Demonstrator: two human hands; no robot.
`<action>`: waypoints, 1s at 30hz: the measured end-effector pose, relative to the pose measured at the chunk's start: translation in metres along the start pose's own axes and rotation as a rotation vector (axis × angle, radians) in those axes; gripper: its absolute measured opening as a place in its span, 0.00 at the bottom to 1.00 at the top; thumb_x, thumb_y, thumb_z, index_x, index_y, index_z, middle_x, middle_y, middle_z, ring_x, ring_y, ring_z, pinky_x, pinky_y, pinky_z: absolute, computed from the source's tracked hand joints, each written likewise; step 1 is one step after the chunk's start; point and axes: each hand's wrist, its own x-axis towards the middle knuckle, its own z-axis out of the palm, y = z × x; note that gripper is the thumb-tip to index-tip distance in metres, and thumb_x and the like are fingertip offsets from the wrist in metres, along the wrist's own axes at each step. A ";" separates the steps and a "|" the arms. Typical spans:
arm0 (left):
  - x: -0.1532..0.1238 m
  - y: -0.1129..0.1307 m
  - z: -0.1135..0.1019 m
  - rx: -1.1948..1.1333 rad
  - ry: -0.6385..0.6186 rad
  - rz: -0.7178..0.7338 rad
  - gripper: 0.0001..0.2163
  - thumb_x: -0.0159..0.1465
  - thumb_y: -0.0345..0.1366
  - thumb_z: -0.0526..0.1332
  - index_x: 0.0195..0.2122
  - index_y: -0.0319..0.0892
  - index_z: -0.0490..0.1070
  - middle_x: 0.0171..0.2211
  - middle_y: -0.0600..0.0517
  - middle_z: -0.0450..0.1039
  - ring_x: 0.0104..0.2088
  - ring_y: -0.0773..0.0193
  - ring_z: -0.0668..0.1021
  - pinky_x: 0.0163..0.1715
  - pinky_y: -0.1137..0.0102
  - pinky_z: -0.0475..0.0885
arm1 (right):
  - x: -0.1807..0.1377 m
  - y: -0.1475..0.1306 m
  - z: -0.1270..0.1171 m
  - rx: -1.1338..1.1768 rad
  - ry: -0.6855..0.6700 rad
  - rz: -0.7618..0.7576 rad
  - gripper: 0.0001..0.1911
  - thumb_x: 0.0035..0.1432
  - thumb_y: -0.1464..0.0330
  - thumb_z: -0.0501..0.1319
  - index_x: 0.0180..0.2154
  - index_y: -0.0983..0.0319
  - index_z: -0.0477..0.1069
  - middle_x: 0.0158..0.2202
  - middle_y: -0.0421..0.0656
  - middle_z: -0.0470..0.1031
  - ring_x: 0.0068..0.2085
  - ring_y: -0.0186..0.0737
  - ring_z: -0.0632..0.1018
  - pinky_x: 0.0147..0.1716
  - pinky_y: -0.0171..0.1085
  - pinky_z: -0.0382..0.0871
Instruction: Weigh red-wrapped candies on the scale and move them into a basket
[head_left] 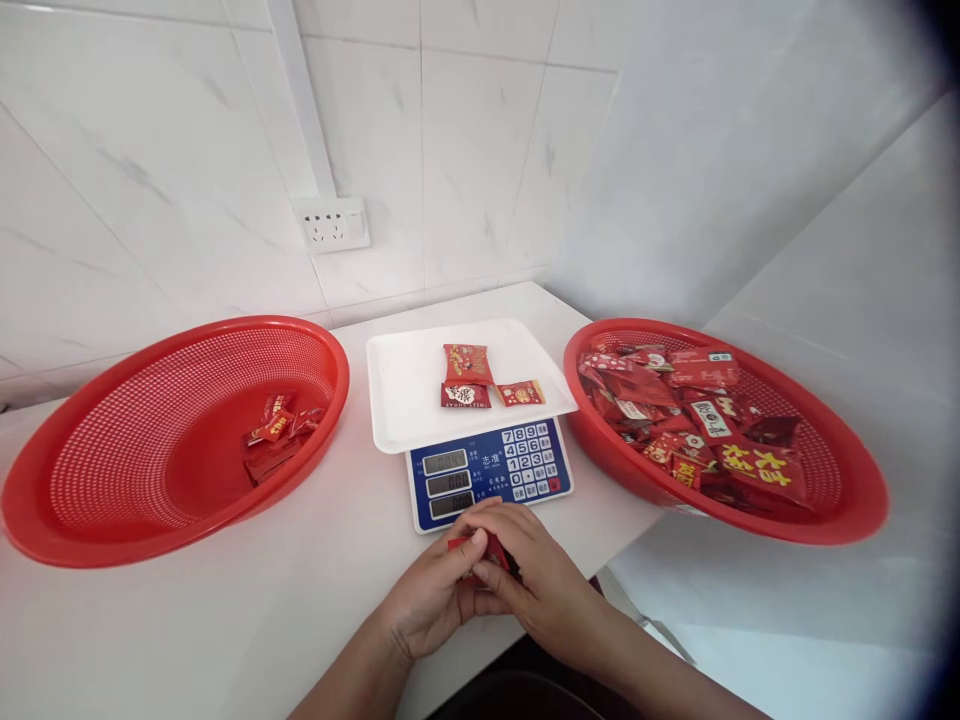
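My left hand (436, 590) and my right hand (529, 560) are cupped together in front of the scale, closed around red candy packets (491, 552). Fingers cover most of them, so I cannot tell how many there are. Just beyond is a blue digital scale (491, 462) with a keypad and display windows. On its white tray (405, 375) lie three small red packets: a larger one (466, 364) at the back, one with white print (465, 396) in front, and one with a yellow edge (521, 393) to the right.
A red perforated basket (180, 350) at the left holds a few red packets (281, 435). At the right, another red basket (847, 500) is heaped with red packets (690, 420), near the table's right edge. A wall socket (334, 224) is behind the white table (300, 600).
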 end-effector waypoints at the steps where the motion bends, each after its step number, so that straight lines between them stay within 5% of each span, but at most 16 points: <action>1: 0.000 0.000 0.000 0.000 0.009 0.006 0.24 0.62 0.40 0.60 0.59 0.48 0.58 0.41 0.49 0.72 0.32 0.69 0.77 0.34 0.69 0.75 | 0.000 0.000 -0.002 -0.028 0.009 0.007 0.16 0.59 0.71 0.59 0.50 0.57 0.66 0.48 0.45 0.71 0.51 0.45 0.67 0.51 0.46 0.62; 6: 0.001 0.001 0.003 0.090 0.051 0.003 0.21 0.61 0.38 0.61 0.55 0.44 0.62 0.31 0.52 0.72 0.24 0.72 0.74 0.27 0.71 0.76 | 0.002 -0.006 -0.011 -0.085 -0.048 0.003 0.16 0.56 0.72 0.61 0.48 0.55 0.68 0.47 0.42 0.73 0.49 0.43 0.68 0.51 0.44 0.60; 18: 0.000 0.003 0.004 0.270 -0.040 -0.002 0.16 0.58 0.40 0.64 0.45 0.41 0.68 0.37 0.50 0.71 0.31 0.69 0.75 0.30 0.71 0.76 | 0.000 -0.005 -0.015 -0.096 -0.079 0.044 0.08 0.54 0.77 0.58 0.27 0.59 0.65 0.32 0.37 0.72 0.37 0.39 0.69 0.40 0.40 0.61; 25: -0.002 0.003 0.005 0.245 -0.091 -0.020 0.20 0.56 0.40 0.66 0.48 0.41 0.68 0.38 0.47 0.71 0.34 0.65 0.77 0.30 0.71 0.75 | 0.005 -0.002 -0.022 -0.053 0.066 0.070 0.06 0.58 0.73 0.55 0.29 0.58 0.66 0.30 0.40 0.71 0.36 0.40 0.70 0.36 0.39 0.65; 30: -0.002 0.005 0.004 0.235 -0.072 -0.011 0.18 0.57 0.39 0.65 0.48 0.42 0.67 0.42 0.47 0.69 0.33 0.64 0.78 0.29 0.70 0.75 | 0.027 -0.001 -0.041 0.023 0.293 0.077 0.04 0.59 0.69 0.54 0.31 0.58 0.66 0.30 0.40 0.71 0.32 0.38 0.72 0.31 0.36 0.67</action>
